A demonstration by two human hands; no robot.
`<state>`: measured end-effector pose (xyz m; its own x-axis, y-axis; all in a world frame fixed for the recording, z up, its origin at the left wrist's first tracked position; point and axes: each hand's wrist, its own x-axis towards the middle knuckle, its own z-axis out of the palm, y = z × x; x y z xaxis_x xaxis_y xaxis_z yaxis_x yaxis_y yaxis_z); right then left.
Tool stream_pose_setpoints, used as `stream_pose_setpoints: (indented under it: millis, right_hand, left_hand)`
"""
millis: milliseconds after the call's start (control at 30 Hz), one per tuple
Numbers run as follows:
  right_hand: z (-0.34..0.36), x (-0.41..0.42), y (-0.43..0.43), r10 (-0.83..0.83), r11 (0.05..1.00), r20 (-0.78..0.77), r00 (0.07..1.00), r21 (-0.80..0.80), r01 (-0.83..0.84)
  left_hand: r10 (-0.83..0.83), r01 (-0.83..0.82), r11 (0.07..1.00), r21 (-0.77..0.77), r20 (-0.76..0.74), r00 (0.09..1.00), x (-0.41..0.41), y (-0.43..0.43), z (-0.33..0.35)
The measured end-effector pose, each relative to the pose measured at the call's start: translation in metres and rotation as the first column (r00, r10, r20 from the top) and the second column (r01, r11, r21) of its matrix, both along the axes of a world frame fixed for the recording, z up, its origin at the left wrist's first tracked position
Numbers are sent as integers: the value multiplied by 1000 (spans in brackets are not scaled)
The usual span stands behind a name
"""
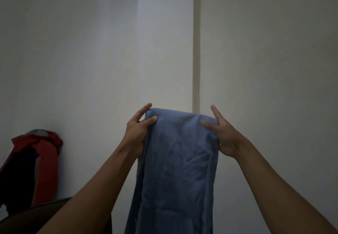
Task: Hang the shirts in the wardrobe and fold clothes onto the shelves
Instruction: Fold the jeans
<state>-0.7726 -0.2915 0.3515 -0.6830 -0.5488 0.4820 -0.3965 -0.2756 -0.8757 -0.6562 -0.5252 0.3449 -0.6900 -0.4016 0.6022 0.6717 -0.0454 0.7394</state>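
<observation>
- Head view: your left hand [140, 130] and right hand [220, 133] pinched the top fold of a blue garment [180, 160], raised before the wall [73, 60].
- Folding looked midway; no shelf or wardrobe showed.
- A red garment [39, 162] lay left, unfolded.

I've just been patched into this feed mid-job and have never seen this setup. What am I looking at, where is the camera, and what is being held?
There is no machine here. A person works with bare hands, and the single picture comes from a camera worn on their head. The left hand and right hand each pinch the top of a blue garment, thumbs in front. They hold it up so it hangs down before a pale wall. At lower left is a red and dark garment. No shelf, hanger or wardrobe shows in this view.
</observation>
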Motion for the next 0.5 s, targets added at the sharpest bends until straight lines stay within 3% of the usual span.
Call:
stream_pose_setpoints:
  millis: [67,200,300,367,467,500]
  right_hand:
    - [-1,4,-3,127,992,-58,990,23,-126]
    - [7,12,-15,1,983,-125,992,-180,-24]
    - [0,11,-23,-10,975,-110,994,-223,-15]
    - [-7,11,-24,22,991,-123,992,-130,-38]
    - [-11,9,-24,-10,990,-258,966,131,46]
    - [-11,7,-24,-32,988,-273,961,136,72]
  left_hand:
    - [-63,64,997,38,-36,997,2,-3,4]
    - [-91,121,977,-178,165,982,13,-13,-5]
    - [13,30,983,-180,235,972,18,-21,-14]
    - [57,-41,992,-116,141,988,20,-22,-13]
    - [127,-127,992,-22,7,992,17,-17,-3]
    - [150,-150,988,-27,-11,989,15,-15,-2]
